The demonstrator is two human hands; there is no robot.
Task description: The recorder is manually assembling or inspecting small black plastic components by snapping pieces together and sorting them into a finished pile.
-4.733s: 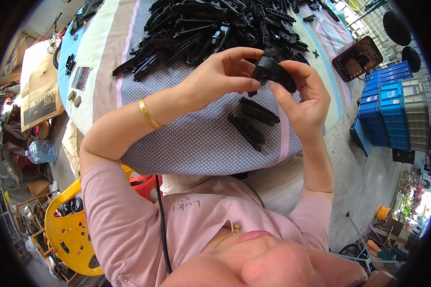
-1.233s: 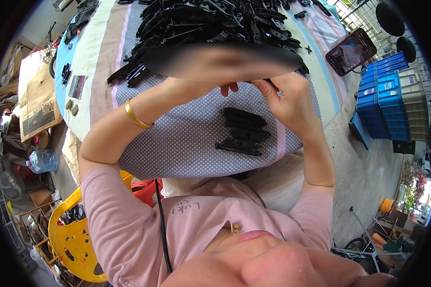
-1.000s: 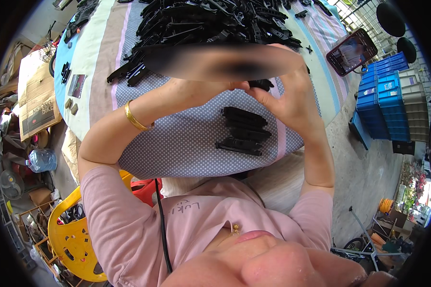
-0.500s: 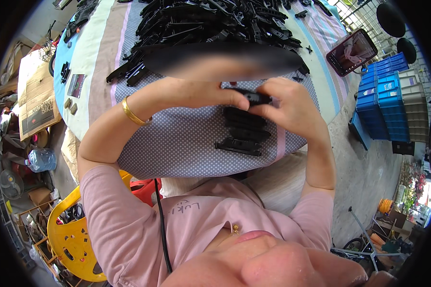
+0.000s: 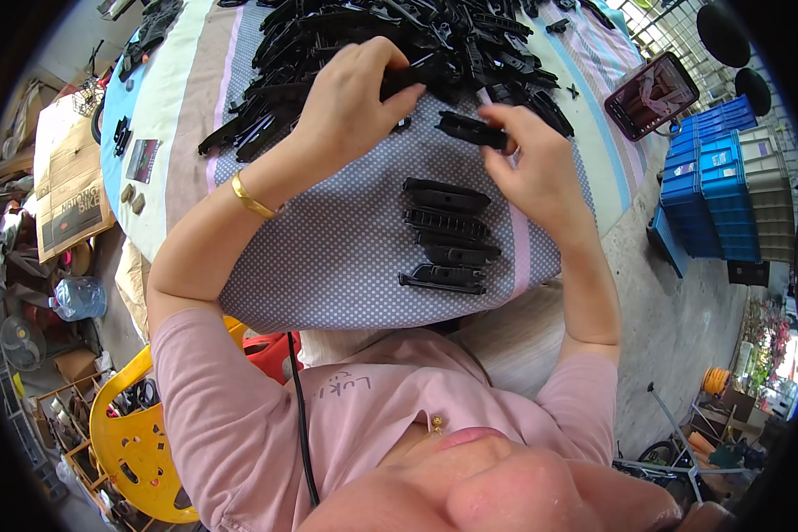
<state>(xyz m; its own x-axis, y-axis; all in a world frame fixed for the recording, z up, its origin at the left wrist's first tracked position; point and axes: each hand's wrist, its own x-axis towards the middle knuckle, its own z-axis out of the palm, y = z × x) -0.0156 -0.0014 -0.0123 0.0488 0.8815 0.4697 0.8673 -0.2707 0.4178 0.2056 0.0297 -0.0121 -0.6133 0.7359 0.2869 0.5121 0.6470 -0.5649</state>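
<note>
Chair: yellow plastic chair with cut-out holes point(image 5: 142, 443), lower left of the frame.
Cloth: grey tablecloth with white dots point(image 5: 319, 257), centre of the frame.
Left hand: bare left hand point(image 5: 350, 102), upper centre, at the near edge of the heap; thumb and fingers curved, part-way spread; cannot tell whether a dark piece is held.
Heap: tangled heap of black, narrow plastic-looking pieces point(image 5: 465, 40), top centre.
Row: 4 long black ribbed pieces point(image 5: 446, 222), lying roughly parallel, centre.
Held piece: 1 long black plastic-looking piece point(image 5: 470, 130), right of upper centre, between heap and row.
Right hand: bare right hand point(image 5: 536, 164), right of centre; thumb and fingers pinched on the held piece's right end.
Phone: dark-cased phone point(image 5: 652, 97), upper right.
Step in hand: judged to be handling single pieces between heap and row.
Next move: judged to call for a steady right pinch and careful left fingers among tangled pieces.
</note>
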